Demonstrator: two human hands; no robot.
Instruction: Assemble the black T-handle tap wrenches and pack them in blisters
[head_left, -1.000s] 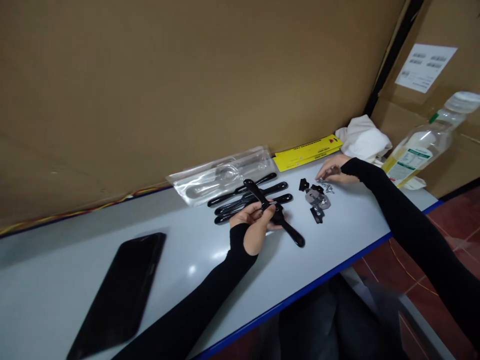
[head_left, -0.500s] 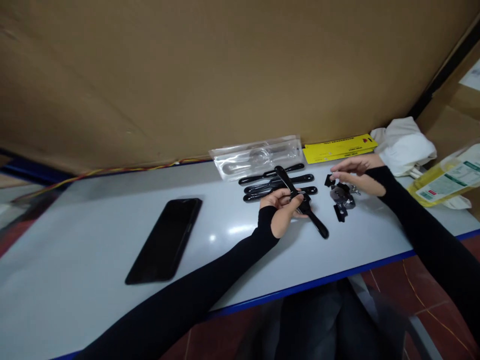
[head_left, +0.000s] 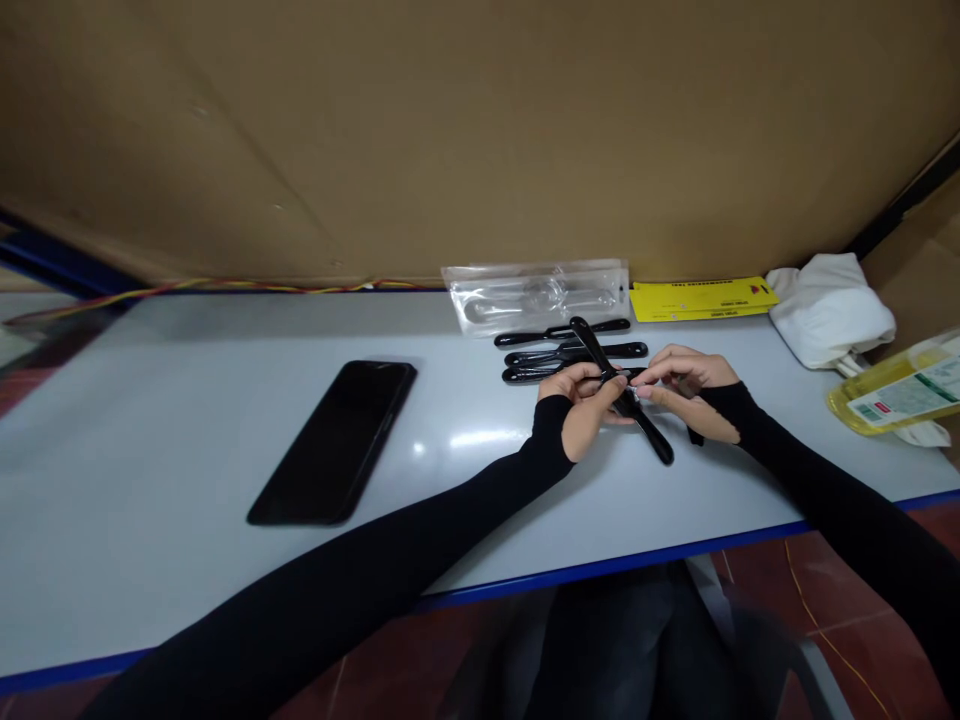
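Observation:
My left hand (head_left: 583, 408) is closed around the middle of a black spokeshave body (head_left: 654, 436), held at a slant above the table with both handles sticking out. Fingers and thumb of my right hand (head_left: 694, 390) pinch a small silvery screw (head_left: 633, 392) against the middle of that body. Several more black spokeshave bodies (head_left: 577, 354) lie side by side just behind my left hand. Below my right hand one dark metal part (head_left: 696, 437) peeks out; the hand hides the other loose parts.
Clear plastic packs (head_left: 536, 298) and yellow cards (head_left: 701, 300) lie along the cardboard wall. A white cloth (head_left: 832, 305) and a bottle of yellow liquid (head_left: 892, 395) are at the right. A black phone (head_left: 334, 445) lies left on the white table (head_left: 187, 420), which has a blue front edge.
My right hand has moved left from the pile of loose metal parts to the spokeshave body, bringing a small screw. My left hand still holds the body. The view has shifted slightly.

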